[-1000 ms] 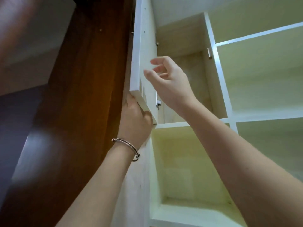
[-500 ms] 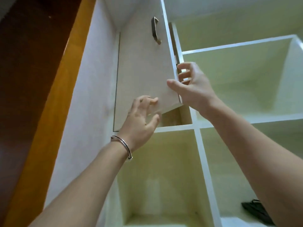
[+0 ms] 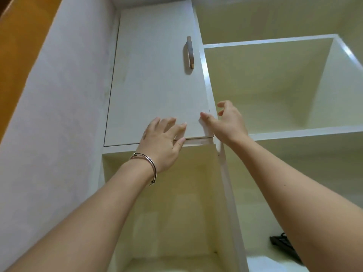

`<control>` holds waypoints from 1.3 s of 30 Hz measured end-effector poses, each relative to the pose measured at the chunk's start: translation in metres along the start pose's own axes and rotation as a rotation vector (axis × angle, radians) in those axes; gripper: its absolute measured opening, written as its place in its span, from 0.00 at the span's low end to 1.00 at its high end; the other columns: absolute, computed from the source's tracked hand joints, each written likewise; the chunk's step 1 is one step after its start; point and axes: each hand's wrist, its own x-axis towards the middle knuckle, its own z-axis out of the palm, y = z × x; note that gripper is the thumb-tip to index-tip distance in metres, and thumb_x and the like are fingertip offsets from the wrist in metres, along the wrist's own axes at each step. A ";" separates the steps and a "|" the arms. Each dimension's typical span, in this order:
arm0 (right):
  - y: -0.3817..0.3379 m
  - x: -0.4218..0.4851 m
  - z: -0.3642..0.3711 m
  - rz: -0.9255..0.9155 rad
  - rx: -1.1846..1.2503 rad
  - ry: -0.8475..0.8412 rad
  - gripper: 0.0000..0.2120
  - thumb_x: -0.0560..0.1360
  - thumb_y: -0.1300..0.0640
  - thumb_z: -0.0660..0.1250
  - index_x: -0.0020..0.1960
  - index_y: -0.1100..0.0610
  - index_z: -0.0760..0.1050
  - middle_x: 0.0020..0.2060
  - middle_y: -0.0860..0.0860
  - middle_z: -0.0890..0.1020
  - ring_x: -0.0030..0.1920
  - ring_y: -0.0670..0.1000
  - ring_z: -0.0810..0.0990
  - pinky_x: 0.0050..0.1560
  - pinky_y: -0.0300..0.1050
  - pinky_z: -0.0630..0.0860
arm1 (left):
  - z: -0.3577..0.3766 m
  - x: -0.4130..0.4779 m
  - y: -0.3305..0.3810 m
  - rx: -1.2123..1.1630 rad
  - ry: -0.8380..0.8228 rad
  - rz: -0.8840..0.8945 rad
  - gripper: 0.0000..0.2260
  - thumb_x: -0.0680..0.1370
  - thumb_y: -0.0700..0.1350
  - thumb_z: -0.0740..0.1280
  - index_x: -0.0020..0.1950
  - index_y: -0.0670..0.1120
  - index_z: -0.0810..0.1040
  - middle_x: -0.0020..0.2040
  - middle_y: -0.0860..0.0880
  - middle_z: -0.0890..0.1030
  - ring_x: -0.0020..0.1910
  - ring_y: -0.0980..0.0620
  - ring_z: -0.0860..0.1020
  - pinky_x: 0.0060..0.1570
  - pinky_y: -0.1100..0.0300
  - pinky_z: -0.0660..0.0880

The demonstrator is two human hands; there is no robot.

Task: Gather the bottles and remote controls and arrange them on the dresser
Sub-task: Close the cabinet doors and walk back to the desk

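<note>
I look up at a white shelf unit. A white cabinet door (image 3: 157, 85) with a metal handle (image 3: 190, 52) lies flush against its frame. My left hand (image 3: 163, 140), with a bangle on the wrist, rests flat on the door's lower edge, fingers spread. My right hand (image 3: 228, 122) touches the door's lower right corner with the thumb, its other fingers curled loosely and holding nothing. A dark flat object (image 3: 284, 246), possibly a remote control, lies in a lower right compartment, partly hidden by my right forearm. No bottle is in view.
Open cream compartments surround the door: one below it (image 3: 167, 213), one to the right (image 3: 275, 89), another lower right. A white side panel (image 3: 59, 114) runs up the left, with orange-brown wood (image 3: 15, 46) beyond it.
The cabinet door swung from wide open to flush against its frame. My left hand moved from the door's edge onto its front face; my right hand followed the door's corner.
</note>
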 end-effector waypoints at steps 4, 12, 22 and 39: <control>0.003 -0.001 0.002 -0.018 -0.002 0.003 0.28 0.73 0.42 0.64 0.67 0.57 0.66 0.63 0.55 0.75 0.63 0.56 0.73 0.62 0.55 0.72 | 0.006 0.001 -0.003 0.041 0.026 0.008 0.20 0.79 0.53 0.55 0.71 0.58 0.62 0.74 0.53 0.59 0.75 0.46 0.50 0.75 0.52 0.47; 0.003 -0.003 0.000 -0.035 0.000 -0.045 0.27 0.75 0.44 0.62 0.68 0.58 0.64 0.65 0.56 0.73 0.65 0.55 0.72 0.65 0.55 0.69 | 0.006 -0.006 0.001 0.027 0.092 -0.003 0.21 0.78 0.50 0.58 0.71 0.56 0.63 0.74 0.51 0.60 0.75 0.46 0.51 0.75 0.53 0.48; 0.006 -0.106 -0.083 -0.018 -0.117 -0.152 0.13 0.74 0.57 0.65 0.58 0.57 0.76 0.51 0.51 0.81 0.49 0.46 0.77 0.51 0.35 0.70 | -0.020 -0.099 0.047 -0.383 0.059 -0.151 0.11 0.74 0.47 0.62 0.52 0.46 0.80 0.49 0.47 0.82 0.47 0.49 0.77 0.45 0.61 0.71; -0.030 -0.672 -0.445 1.507 -0.773 -0.254 0.15 0.75 0.57 0.64 0.61 0.58 0.73 0.45 0.51 0.76 0.44 0.50 0.76 0.49 0.45 0.73 | 0.032 -0.610 0.262 -1.148 -1.685 -0.449 0.06 0.75 0.37 0.65 0.45 0.46 0.79 0.46 0.42 0.81 0.43 0.47 0.79 0.34 0.77 0.73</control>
